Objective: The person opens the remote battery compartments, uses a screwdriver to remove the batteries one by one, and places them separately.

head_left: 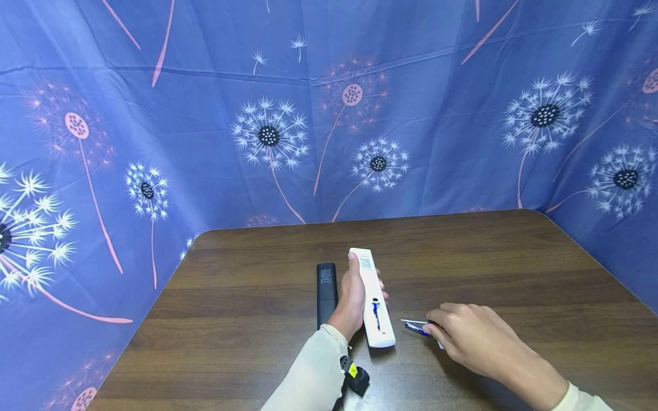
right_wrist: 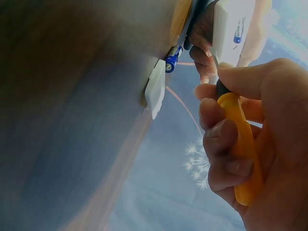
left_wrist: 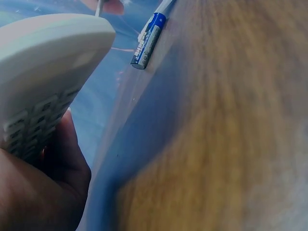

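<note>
My left hand (head_left: 352,297) grips a white remote control (head_left: 366,282), its back turned up toward the head camera. One blue battery (head_left: 377,315) sits in the remote's uncovered battery slot. Buttons on the underside show in the left wrist view. To the right, my right hand (head_left: 478,339) holds a screwdriver by its orange handle (right_wrist: 245,163), the thin metal shaft pointing at the remote but apart from it. A loose blue battery (left_wrist: 148,42) lies on the table below the shaft. Beside it is a small white cover (right_wrist: 155,89), mostly hidden by the right hand in the head view.
A black remote control (head_left: 326,291) lies just left of my left hand, printed label up. The brown wooden table (head_left: 231,319) meets a blue dandelion-patterned cloth (head_left: 205,114) at its back and sides. A black device (head_left: 357,377) is strapped at the left wrist.
</note>
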A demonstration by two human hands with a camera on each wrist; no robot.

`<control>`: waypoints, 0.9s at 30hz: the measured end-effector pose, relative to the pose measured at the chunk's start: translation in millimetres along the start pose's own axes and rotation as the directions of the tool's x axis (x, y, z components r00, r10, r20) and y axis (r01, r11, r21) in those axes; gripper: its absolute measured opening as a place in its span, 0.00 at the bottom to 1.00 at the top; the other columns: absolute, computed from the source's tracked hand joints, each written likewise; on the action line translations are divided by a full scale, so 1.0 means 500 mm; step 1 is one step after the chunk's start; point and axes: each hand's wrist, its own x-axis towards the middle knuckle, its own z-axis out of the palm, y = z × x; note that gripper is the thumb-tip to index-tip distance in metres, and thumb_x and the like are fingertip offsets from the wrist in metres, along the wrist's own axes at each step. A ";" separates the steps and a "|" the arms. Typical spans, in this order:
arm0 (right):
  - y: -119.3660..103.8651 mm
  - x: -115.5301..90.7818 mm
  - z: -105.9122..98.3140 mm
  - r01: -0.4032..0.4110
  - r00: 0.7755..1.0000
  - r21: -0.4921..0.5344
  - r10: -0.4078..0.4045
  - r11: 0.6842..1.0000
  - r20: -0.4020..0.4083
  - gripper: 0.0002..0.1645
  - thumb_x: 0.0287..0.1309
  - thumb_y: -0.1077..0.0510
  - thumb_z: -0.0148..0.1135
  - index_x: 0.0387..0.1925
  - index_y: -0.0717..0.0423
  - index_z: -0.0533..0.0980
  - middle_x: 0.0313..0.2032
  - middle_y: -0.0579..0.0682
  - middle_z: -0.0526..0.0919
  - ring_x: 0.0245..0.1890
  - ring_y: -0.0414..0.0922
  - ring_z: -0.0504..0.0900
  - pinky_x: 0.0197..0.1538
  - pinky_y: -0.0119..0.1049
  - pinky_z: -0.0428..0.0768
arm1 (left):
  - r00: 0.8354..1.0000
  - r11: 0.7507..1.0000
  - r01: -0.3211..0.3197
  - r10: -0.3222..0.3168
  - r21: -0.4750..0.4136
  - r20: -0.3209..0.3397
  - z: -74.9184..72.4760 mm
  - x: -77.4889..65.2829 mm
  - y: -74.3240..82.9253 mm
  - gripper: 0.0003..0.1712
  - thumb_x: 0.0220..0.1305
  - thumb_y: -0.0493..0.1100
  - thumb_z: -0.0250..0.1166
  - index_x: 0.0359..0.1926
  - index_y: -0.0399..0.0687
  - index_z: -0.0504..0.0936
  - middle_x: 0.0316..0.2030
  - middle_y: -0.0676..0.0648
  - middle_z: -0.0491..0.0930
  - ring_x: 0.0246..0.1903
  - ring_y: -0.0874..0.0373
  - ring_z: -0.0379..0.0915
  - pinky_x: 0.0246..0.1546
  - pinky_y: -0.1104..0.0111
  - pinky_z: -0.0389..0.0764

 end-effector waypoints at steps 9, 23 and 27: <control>-0.001 0.002 -0.002 0.010 1.000 0.037 -0.009 0.999 -0.012 0.06 0.58 0.53 0.71 0.29 0.43 0.80 0.22 0.29 0.65 0.19 0.27 0.59 0.20 0.28 0.61 | 1.000 1.000 -0.015 0.015 -0.012 0.019 -0.001 0.000 -0.001 0.51 0.74 0.73 0.32 0.56 0.27 0.73 0.25 0.46 0.75 0.18 0.58 0.75 0.24 0.67 0.79; 0.000 0.008 -0.005 0.000 1.000 0.045 0.001 0.999 -0.008 0.05 0.59 0.52 0.71 0.32 0.45 0.82 0.23 0.29 0.68 0.19 0.27 0.61 0.21 0.28 0.64 | 0.999 0.999 -0.009 0.011 -0.035 0.043 -0.003 -0.002 0.000 0.50 0.74 0.73 0.33 0.54 0.27 0.73 0.24 0.45 0.76 0.18 0.58 0.76 0.24 0.67 0.79; 0.001 0.009 -0.005 0.004 1.000 0.037 -0.003 0.999 -0.029 0.06 0.59 0.51 0.71 0.30 0.43 0.81 0.23 0.28 0.66 0.19 0.27 0.60 0.20 0.28 0.63 | 0.999 1.000 -0.006 0.007 -0.031 0.045 -0.002 -0.002 -0.001 0.51 0.73 0.74 0.34 0.54 0.28 0.73 0.24 0.45 0.76 0.18 0.58 0.76 0.24 0.67 0.79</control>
